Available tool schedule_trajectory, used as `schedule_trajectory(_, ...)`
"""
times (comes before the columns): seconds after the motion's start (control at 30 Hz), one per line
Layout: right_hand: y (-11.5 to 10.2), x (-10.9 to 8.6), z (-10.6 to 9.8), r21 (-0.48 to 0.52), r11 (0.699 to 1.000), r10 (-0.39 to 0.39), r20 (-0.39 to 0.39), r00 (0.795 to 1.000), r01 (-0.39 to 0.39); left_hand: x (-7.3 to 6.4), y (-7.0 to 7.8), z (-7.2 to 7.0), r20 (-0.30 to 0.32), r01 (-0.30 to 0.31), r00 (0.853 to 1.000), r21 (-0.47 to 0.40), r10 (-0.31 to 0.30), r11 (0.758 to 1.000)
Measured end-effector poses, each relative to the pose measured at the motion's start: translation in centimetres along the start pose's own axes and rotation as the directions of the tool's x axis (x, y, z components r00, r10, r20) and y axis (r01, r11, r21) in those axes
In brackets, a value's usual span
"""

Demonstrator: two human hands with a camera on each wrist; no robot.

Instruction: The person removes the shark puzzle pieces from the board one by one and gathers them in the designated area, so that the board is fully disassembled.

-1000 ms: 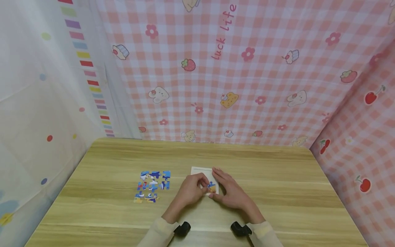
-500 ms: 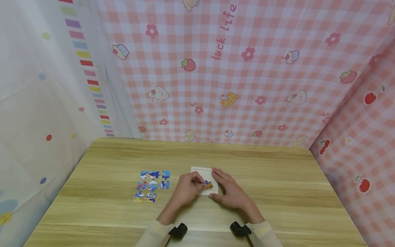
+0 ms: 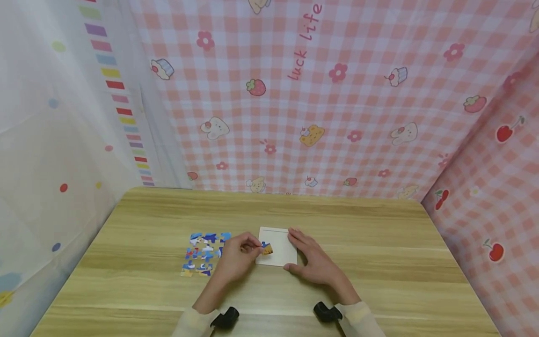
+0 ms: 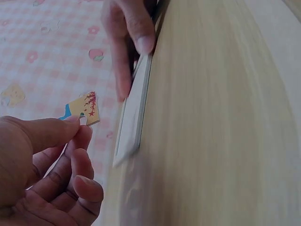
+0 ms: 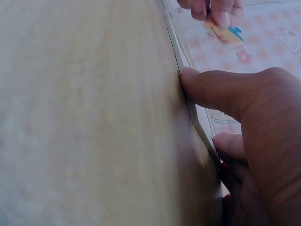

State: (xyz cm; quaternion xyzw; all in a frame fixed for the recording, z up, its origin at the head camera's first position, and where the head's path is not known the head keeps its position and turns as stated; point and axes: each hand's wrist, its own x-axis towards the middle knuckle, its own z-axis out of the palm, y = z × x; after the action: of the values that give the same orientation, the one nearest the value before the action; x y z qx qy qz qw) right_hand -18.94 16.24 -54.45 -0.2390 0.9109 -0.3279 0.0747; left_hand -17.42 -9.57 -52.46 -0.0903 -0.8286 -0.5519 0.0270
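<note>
A jigsaw puzzle piece [image 4: 85,107], yellow with a blue edge and red branching print, is pinched between the thumb and index finger of my left hand [image 3: 239,257]. In the head view it is over the left part of a white puzzle board [image 3: 279,255], which lies on the table with a thin rim line. My right hand [image 3: 313,259] holds the board along its right side, thumb at the near corner and fingertips at the far one. The right wrist view shows that thumb [image 5: 202,87] against the board's edge.
Several loose blue, white and yellow puzzle pieces [image 3: 196,253] lie in rows left of the board, partly hidden behind my left hand. The wooden table [image 3: 370,243] meets a pink checked curtain [image 3: 294,159] at the back and more hanging cloth at both sides.
My left hand has lifted the puzzle piece from the board's lower right and moved it left, overlapping the loose pieces. My right hand has stayed at the board.
</note>
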Motion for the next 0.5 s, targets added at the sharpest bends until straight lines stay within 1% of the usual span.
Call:
schedule_trajectory(0.13,0.0,0.0,0.0,0.000,1.000,0.000,0.007,1.000,0.000,-0.6,-0.5,-1.3,-0.029,0.014,0.999,-0.010,-0.015,1.000)
schedule_trajectory(0.27,0.0,-0.1,0.0,-0.006,1.000,0.001,0.012,1.000,-0.001,-1.1,-0.9,-2.6,-0.044,0.051,0.998,-0.004,-0.051,0.999)
schedule_trajectory(0.5,-0.1,0.0,-0.1,-0.005,1.000,0.012,0.015,1.000,-0.012,-1.7,-1.0,-4.7,-0.049,0.097,0.994,0.061,-0.094,0.993)
